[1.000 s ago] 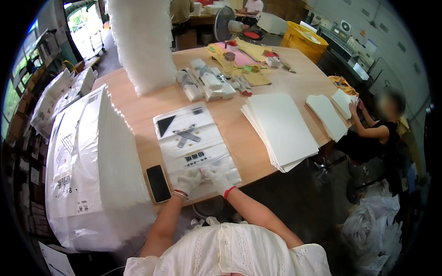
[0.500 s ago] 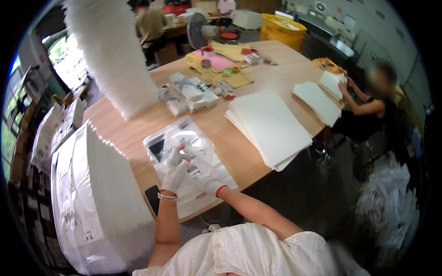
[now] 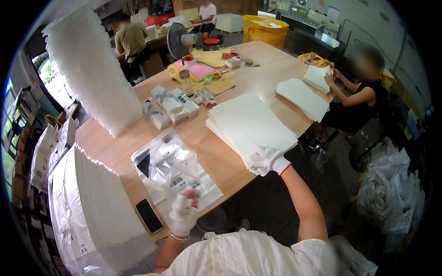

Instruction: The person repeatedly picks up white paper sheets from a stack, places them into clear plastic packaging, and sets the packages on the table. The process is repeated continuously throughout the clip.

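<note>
My left hand [image 3: 184, 215], in a white glove with bare fingertips, is over the near edge of a clear printed plastic bag [image 3: 170, 158]. Its fingers look curled but are blurred, so whether they pinch the film cannot be made out. The bag lies on top of further flat bags on the table. Out to the right, my right hand [image 3: 268, 161], in a white glove with a red cuff, touches the near corner of a stack of large white sheets [image 3: 251, 119]. Its fingers are apart along the sheet edges.
A black phone [image 3: 149, 215] lies left of the bags. Tall stacks of white sheets [image 3: 92, 78] stand at the left. Small wrapped packs [image 3: 170, 106], a jar [image 3: 185, 83] and yellow papers [image 3: 221, 86] lie farther back. A co-worker [image 3: 363, 92] handles white sheets at the right.
My right hand has left the plastic bag and moved right to the sheet stack. My left hand has drawn back toward me, to the bag's near edge. The view has shifted slightly.
</note>
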Motion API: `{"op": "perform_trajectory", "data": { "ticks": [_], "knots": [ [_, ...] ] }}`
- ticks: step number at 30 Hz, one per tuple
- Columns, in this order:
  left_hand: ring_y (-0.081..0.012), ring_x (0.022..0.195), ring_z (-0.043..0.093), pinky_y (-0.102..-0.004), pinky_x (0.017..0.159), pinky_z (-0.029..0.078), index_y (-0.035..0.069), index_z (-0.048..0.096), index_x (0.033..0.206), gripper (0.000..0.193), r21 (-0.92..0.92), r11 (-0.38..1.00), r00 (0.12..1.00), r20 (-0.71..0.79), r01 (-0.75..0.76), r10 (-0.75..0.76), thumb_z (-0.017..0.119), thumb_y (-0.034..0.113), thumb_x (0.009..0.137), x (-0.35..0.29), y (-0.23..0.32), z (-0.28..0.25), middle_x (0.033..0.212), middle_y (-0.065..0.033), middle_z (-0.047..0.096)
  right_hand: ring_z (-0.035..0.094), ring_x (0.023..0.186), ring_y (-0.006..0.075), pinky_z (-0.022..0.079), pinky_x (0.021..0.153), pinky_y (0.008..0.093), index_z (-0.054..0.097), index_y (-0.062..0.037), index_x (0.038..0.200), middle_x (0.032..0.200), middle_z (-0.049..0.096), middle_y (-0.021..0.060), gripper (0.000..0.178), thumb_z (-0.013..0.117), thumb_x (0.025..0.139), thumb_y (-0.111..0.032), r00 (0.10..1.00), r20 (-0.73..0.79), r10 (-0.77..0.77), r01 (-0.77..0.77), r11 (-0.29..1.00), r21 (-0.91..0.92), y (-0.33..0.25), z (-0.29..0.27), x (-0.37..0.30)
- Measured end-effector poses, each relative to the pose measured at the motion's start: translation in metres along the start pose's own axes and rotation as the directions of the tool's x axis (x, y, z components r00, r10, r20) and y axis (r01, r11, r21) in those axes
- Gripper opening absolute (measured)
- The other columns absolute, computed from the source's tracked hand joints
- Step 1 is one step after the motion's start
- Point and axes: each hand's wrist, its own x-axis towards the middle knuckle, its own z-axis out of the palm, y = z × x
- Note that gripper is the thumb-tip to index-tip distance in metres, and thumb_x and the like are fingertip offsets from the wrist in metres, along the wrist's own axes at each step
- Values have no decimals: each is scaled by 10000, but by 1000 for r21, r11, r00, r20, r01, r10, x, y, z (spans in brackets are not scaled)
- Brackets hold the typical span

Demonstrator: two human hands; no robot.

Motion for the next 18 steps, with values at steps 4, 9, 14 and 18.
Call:
{"op": "perform_trajectory", "data": {
  "ticks": [4, 9, 14, 18],
  "knots": [
    [-192, 724, 635, -282, 657, 511, 24, 583, 960, 209, 65, 997, 949, 315, -31, 9, 585, -35, 760, -10, 34, 33, 870, -109, 647, 611, 642, 322, 492, 576, 410, 566, -120, 936, 723, 628, 103, 280, 636, 789, -348, 946, -260, -196, 188, 981, -56, 8, 20, -2],
    [-209, 879, 614, -326, 809, 486, 27, 532, 1076, 212, -277, 783, 749, 575, 556, -329, 531, 107, 880, -25, 1, 86, 998, -111, 615, 602, 581, 309, 475, 506, 410, 590, -144, 843, 664, 610, 100, 113, 596, 826, -255, 860, -508, -47, 13, 997, -70, 24, 26, -1],
    [-270, 1054, 532, -425, 945, 422, 21, 419, 1222, 444, -639, -181, 589, 763, 747, -266, 509, 321, 907, -7, -26, 104, 1218, -124, 493, 536, 578, 302, 448, 513, 410, 587, -154, 821, 755, 540, 115, 112, 505, 856, -221, 898, -267, -350, 313, 934, -174, -101, 1, -61],
    [-214, 943, 566, -328, 818, 476, 0, 492, 1217, 404, -353, 484, 595, 556, 801, -580, 545, 80, 825, -22, -31, 65, 1085, -96, 579, 611, 730, 223, 497, 631, 340, 606, -73, 823, 846, 611, 80, 298, 569, 841, -368, 963, -92, -254, 251, 717, 650, -119, -9, -106]
  ]
}}
